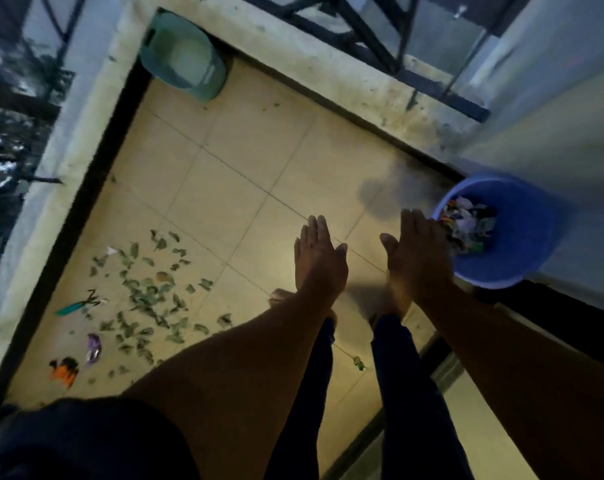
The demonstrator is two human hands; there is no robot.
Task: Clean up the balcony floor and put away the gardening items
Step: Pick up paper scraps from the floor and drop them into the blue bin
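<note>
Presently, both hands are held out flat over the floor, fingers straight and close together, grasping nothing. The left hand (319, 256) hangs above bare tile. The right hand (418, 252) sits just beside the blue bucket (522, 258), its fingertips overlapping the bucket's near rim at the hand's 1 o'clock; whether they touch it cannot be told.

The bucket is round, smooth plastic and holds a jumble of mixed scraps (466, 223). It stands at 3 o'clock of the frame.

The floor (231, 161) is square, matt beige tile with thin dark joints. At 8 o'clock from the left hand, well apart, lies a loose scatter of dry green leaves (151, 296). Beside the scatter, towards the wall, lie a green-handled tool (80, 304) with dark prongs, a crumpled purple wrapper (94, 346) and an orange-and-black item (64, 370), too blurred to identify. One stray leaf (359, 362) lies between the person's legs.

At 11 o'clock, in the far corner, a teal plastic tub (184, 53) with rounded corners leans against the stained concrete ledge (328, 71), under dark metal railings (366, 32).
</note>
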